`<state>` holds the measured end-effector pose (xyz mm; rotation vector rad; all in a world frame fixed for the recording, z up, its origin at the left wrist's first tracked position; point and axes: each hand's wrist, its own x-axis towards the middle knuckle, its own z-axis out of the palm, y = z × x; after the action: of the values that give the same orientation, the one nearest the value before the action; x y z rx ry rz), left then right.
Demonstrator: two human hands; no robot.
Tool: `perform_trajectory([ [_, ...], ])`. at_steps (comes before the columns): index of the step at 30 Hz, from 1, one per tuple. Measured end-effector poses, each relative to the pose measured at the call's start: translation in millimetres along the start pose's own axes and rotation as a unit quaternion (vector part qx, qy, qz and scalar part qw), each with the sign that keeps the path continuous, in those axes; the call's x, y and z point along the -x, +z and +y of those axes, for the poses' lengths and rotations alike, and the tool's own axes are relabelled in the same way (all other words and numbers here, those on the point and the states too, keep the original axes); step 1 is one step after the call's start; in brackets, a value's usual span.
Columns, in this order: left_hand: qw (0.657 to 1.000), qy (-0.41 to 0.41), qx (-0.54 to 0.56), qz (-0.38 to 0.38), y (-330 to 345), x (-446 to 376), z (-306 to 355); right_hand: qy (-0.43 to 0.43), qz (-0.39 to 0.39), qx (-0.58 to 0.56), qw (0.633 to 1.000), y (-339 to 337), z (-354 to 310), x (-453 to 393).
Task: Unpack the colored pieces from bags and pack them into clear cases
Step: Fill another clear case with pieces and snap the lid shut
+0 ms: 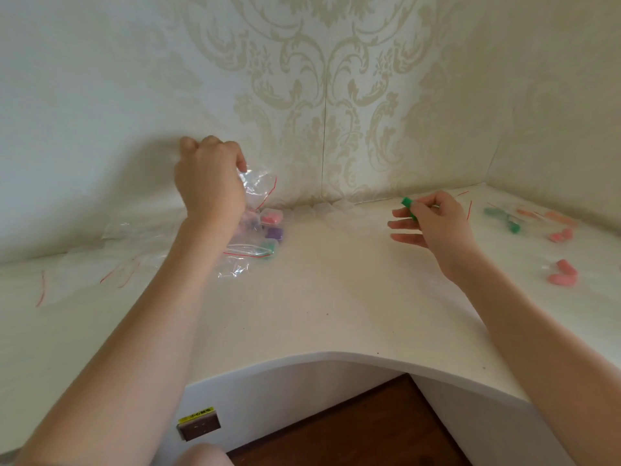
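While left hand [210, 183] pinches clear bag [258, 190], right hand [433, 223] pinches green piece [408, 206]; filled cases [272, 227] nr left wrist.

We are looking at a room in a home, most likely a corner nook. Cream damask wallpaper [322, 79] is covering both walls, which are meeting in a corner behind a white built-in table [319, 297] with a curved front edge. Below it, dark wooden flooring [363, 428] is showing, and a brown wall socket [199, 426] is sitting low on the white panel.
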<state>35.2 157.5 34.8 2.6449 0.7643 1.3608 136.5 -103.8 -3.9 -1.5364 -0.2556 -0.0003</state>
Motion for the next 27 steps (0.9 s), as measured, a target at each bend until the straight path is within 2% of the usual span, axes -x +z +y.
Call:
perform_trajectory([
  [4, 0.993, -0.06, -0.083, -0.052, 2, -1, -4, 0.002, 0.002, 0.003, 1.0, -2, 2, 1],
  [6, 0.995, -0.053, -0.081, -0.024, 2, 1, 0, 0.007, 0.007, 0.005, 1.0, -3, 2, 0],
  [8, 0.997, -0.016, -0.063, 0.035, 0, 4, 8, 0.015, 0.009, 0.008, 1.0, -2, 1, -1],
  [9, 0.997, 0.024, -0.042, 0.058, 0, 7, 15, 0.018, 0.005, 0.014, 1.0, -2, 1, -2],
  [11, 0.984, 0.166, 0.023, 0.054, 9, 20, 36, 0.019, -0.006, 0.034, 0.999, -1, 0, -2],
  [13, 0.948, 0.308, 0.081, -0.018, 27, 38, 59, 0.023, -0.003, 0.052, 0.998, 1, 0, -2],
  [15, 0.917, 0.357, 0.105, -0.147, 46, 54, 78, 0.034, 0.014, 0.057, 0.998, 3, 1, -5],
  [17, 0.898, 0.346, 0.074, -0.263, 59, 66, 87, 0.038, 0.023, 0.058, 0.997, 2, 2, -8],
  [20, 0.884, 0.307, 0.075, -0.345, 67, 72, 84, 0.016, 0.007, 0.111, 0.994, 3, 8, -10],
  [24, 0.892, 0.237, 0.203, -0.328, 70, 75, 82, -0.019, -0.016, 0.198, 0.98, 5, 15, -9],
  [27, 0.888, 0.217, 0.274, -0.3, 68, 75, 81, -0.027, -0.029, 0.207, 0.978, 6, 12, -6],
])
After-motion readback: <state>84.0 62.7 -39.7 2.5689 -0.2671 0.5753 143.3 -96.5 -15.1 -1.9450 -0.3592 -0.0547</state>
